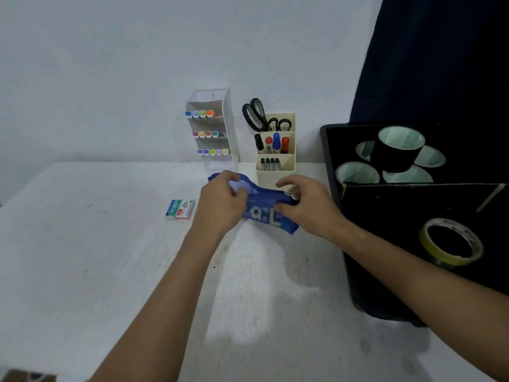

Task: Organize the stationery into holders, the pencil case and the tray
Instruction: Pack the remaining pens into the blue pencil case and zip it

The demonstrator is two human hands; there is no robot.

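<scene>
Blue pencil case (264, 213) is lying on the white desk (82, 257), just in front of the cream holder (275, 161), with both hands on it. Left hand (220, 205) is pinching the upper lip near the open end; right hand (305, 205) is gripping the opposite end by the zip pull. Judgement: hands are pulling apart to keep the mouth open or to work the zip; which one, cannot tell.

Small box of staples (180, 209) is sitting loose on the desk, just left of the left hand; probably the next item.

Cream holder is carrying scissors (259, 114) and markers (272, 143). White tiered holder (213, 130) is showing rows of coloured pens. Black tray (330, 150) at right is holding tape rolls (399, 147).
</scene>
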